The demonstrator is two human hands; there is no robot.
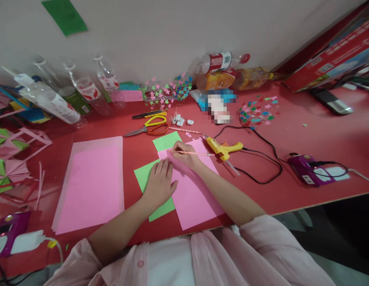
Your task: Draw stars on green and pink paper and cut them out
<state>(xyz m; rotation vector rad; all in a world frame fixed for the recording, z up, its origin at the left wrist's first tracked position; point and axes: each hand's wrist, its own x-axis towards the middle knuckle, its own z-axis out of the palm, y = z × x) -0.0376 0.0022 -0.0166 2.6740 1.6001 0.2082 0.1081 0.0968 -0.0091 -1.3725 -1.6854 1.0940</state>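
My left hand (160,183) lies flat with fingers together on a pink paper sheet (194,194) that overlaps a green sheet (148,178) on the red table (291,159). My right hand (184,155) is closed around a thin pink pencil (199,153) held nearly flat, one end at the pink sheet's upper left edge. A yellow glue gun (224,148) lies just right of that hand.
A pack of pink paper (92,182) lies to the left. Scissors (150,126), a second pencil (184,130), plastic bottles (83,91), star-covered balls (168,92), a black cable (263,159) and a purple power strip (311,170) surround the sheets. Folded paper shapes (14,155) sit far left.
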